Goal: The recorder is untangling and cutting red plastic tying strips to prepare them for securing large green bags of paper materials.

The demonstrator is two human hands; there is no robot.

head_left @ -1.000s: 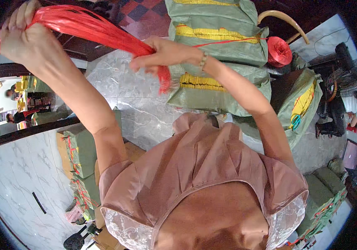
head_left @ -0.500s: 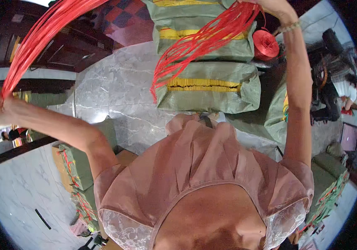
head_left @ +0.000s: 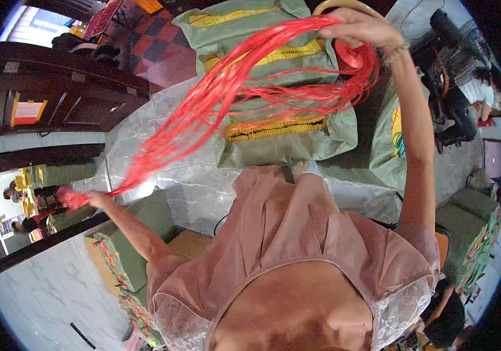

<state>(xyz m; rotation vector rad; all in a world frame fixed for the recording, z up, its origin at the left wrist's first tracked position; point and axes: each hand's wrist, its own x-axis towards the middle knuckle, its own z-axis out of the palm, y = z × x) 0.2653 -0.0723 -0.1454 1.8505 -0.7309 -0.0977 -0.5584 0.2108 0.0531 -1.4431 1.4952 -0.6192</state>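
Head view: a bundle of red strands stretches slantwise between the person's two raised hands. The right hand, up near the top edge, grips one end, its fingers curled over the strands and the bundle leaving the hand toward the left. More strands hang in a loose loop below that hand's wrist side and sweep back leftward under the main run. A beaded bracelet circles the right wrist. The left hand, lower and far to the left, is closed around the other end, with a blurred red tuft sticking out beyond the fist; its separate fingers are too blurred to make out.

Beneath the strands lie large green sacks, their openings showing rows of yellow contents. A red spool sits just behind the right hand, partly covered, and a curved tan handle arches above it. The floor is grey, veined and glossy, meeting a red-and-dark checkered patch farther off. Dark wooden panels line the left side. Green packages with red ties stand at the lower left, and another person is at the right edge.
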